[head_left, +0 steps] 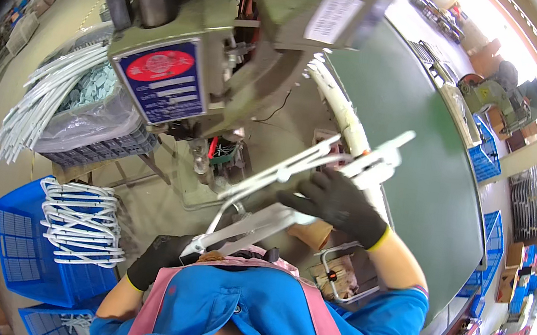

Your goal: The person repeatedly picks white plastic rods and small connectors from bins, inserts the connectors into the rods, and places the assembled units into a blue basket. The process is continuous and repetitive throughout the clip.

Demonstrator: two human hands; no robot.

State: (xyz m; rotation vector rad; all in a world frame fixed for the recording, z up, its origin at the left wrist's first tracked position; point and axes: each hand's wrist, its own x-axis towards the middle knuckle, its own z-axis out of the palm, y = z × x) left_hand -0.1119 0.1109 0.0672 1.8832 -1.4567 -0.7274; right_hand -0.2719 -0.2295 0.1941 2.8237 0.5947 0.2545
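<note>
Gloves, black and knitted, cover both hands: my left hand (158, 258) grips the lower end of a white metal frame (280, 182), my right hand (339, 200) clamps its upper part below the grey-green press (230, 47). Beside me a blue crate (18, 243) holds bent white rods (81, 224) on the concrete floor (48, 37).

Around me lies a pale concrete floor (43, 23), a dark green table (418, 160) on my right, blue plastic crates (20, 250) on my left, and bright daylight beyond.
</note>
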